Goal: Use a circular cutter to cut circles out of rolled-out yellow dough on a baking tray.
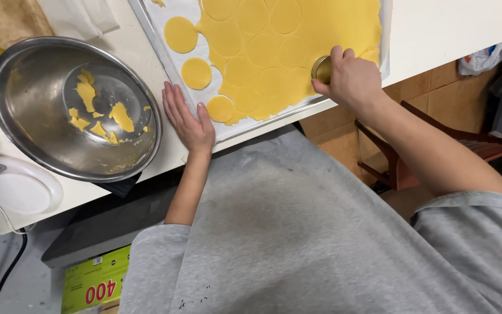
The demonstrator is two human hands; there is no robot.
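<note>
At the far left edge of the white tabletop (437, 29) sits a round white kitchen scale (21, 189) with a cord trailing off it. Beside it, closer to the left grip, stands a large steel mixing bowl (75, 107) holding a few torn yellow dough scraps (97, 113) stuck to its bottom.

The left grip (187, 119) lies just right of the bowl, released, palm down and fingers stretched flat on the tabletop against the near left edge of the baking sheet (158, 43). Its fingertips rest just beside a cut dough round (196, 73); another round (180, 34) lies farther beyond, and one more (221, 108) sits right next to its thumb side.

Between the two grips spreads the rolled yellow dough sheet (332, 20) on white paper, marked all over with circular cuts.

The right grip (350, 78) is clenched around a round metal cookie cutter (321, 69), which stands on the dough near the sheet's near right corner, its rim showing at the grip's left side.

Below the tabletop, to the right of that grip, a wooden chair (483, 145) stands on the floor.
</note>
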